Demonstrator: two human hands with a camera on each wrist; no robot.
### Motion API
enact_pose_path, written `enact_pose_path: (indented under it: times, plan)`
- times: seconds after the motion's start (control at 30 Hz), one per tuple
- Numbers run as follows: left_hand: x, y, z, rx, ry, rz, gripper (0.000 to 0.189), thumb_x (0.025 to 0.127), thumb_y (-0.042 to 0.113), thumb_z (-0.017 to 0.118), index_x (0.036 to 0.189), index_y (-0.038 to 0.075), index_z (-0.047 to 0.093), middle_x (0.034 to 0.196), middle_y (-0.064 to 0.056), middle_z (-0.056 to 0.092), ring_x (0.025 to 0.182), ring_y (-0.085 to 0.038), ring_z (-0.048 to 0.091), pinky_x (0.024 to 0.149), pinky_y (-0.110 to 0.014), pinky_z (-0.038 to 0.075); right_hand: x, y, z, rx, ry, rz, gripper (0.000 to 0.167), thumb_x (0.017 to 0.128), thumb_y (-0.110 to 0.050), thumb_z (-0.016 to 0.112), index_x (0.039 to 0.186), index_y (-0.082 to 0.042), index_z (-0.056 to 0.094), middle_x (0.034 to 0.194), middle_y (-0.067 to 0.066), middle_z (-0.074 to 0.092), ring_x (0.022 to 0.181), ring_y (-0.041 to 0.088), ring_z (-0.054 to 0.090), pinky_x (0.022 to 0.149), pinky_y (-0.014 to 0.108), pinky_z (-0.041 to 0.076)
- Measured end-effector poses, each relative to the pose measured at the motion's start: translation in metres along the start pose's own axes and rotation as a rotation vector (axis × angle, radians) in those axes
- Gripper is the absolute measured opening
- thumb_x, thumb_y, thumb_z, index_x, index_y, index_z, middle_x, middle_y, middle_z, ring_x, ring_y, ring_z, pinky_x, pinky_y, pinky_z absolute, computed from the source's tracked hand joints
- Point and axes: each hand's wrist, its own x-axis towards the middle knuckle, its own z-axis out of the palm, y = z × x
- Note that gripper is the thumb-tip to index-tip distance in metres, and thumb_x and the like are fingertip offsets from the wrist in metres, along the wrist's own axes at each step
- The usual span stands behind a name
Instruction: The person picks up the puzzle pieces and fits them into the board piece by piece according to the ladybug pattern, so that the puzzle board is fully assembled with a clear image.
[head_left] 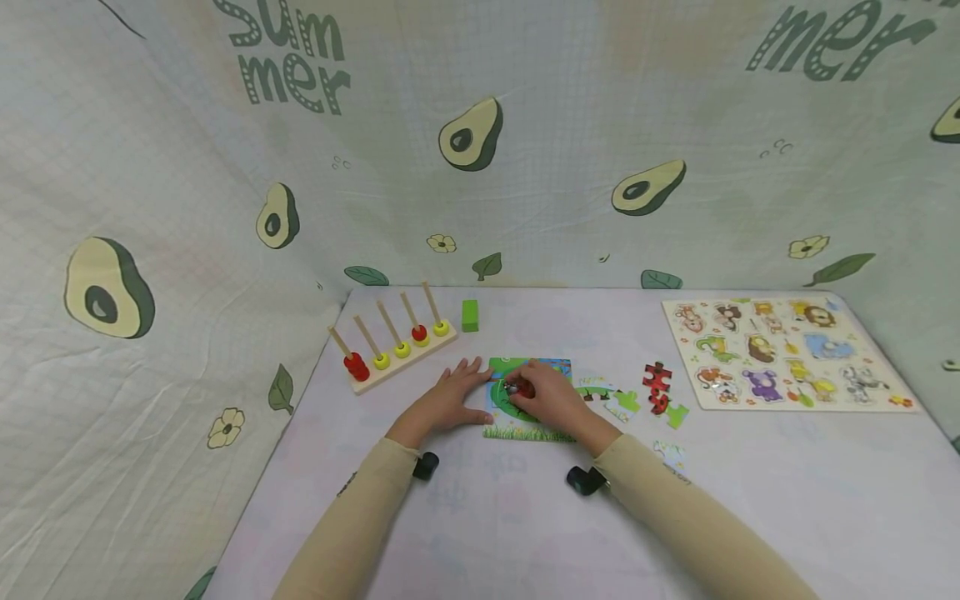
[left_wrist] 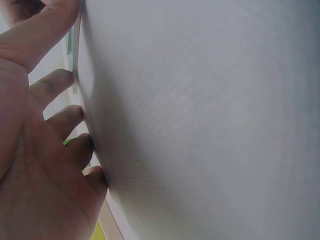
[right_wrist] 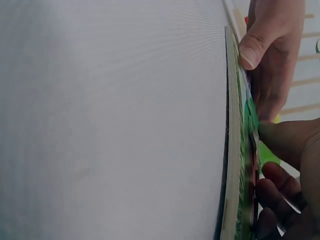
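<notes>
Mid-frame, the right hand [head_left: 553, 400] pinched a red jigsaw piece [head_left: 524, 388] at the puzzle board [head_left: 513, 431]. The left hand [head_left: 447, 402], fingers spread, touched the board's left edge.

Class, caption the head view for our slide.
Right hand holds a small red jigsaw piece over a flat green-and-blue picture board; left hand touches its left edge.

We see: left hand [head_left: 450, 402] touching the left edge of a puzzle [head_left: 517, 430] | right hand [head_left: 553, 398] pinching a red piece [head_left: 523, 388] over it | loose pieces [head_left: 657, 378] on the right
</notes>
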Motion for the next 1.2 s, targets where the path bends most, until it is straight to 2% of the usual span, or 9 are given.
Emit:
enact_pose_path:
  times: [0.13, 0.43, 0.9, 1.2]
  plan:
    - [-0.0006, -0.0001, -0.0003, -0.005, 0.004, 0.011, 0.089, 0.089, 0.049, 0.076, 0.161, 0.019, 0.034, 0.17, -0.008, 0.015, 0.157, -0.028, 0.003, 0.126, -0.048, 0.001, -0.0007, -0.0017, 0.0001, -0.083, -0.019, -0.04, 0.032, 0.093, -0.028, 0.077, 0.124, -0.02, 0.073, 0.112, 0.003, 0.061, 0.096, 0.018, 0.057, 0.081, 0.038, 0.052]
    - [-0.0013, -0.001, -0.0001, -0.016, 0.013, 0.026, 0.087, 0.089, 0.047, 0.076, 0.16, 0.018, 0.035, 0.169, -0.009, 0.015, 0.157, -0.03, 0.003, 0.126, -0.049, 0.002, -0.0002, -0.006, -0.0012, -0.169, -0.035, -0.105, 0.033, 0.094, -0.028, 0.076, 0.126, -0.021, 0.075, 0.109, 0.003, 0.06, 0.085, 0.015, 0.051, 0.072, 0.032, 0.046]
    - [-0.0014, -0.0009, -0.0003, -0.01, 0.014, 0.031, 0.088, 0.089, 0.047, 0.077, 0.16, 0.018, 0.034, 0.169, -0.009, 0.015, 0.157, -0.03, 0.002, 0.126, -0.05, 0.001, 0.0001, -0.0085, -0.0044, -0.176, -0.033, -0.139, 0.031, 0.095, -0.024, 0.075, 0.125, -0.019, 0.075, 0.106, 0.002, 0.058, 0.081, 0.013, 0.046, 0.07, 0.03, 0.042]
    - [-0.0029, 0.0012, -0.0011, -0.013, 0.01, 0.027, 0.089, 0.089, 0.047, 0.077, 0.161, 0.018, 0.034, 0.169, -0.009, 0.015, 0.157, -0.03, 0.002, 0.126, -0.049, 0.001, -0.0006, -0.0095, -0.0043, -0.197, -0.037, -0.123, 0.03, 0.095, -0.024, 0.074, 0.125, -0.021, 0.075, 0.105, 0.001, 0.059, 0.081, 0.013, 0.045, 0.069, 0.03, 0.042]
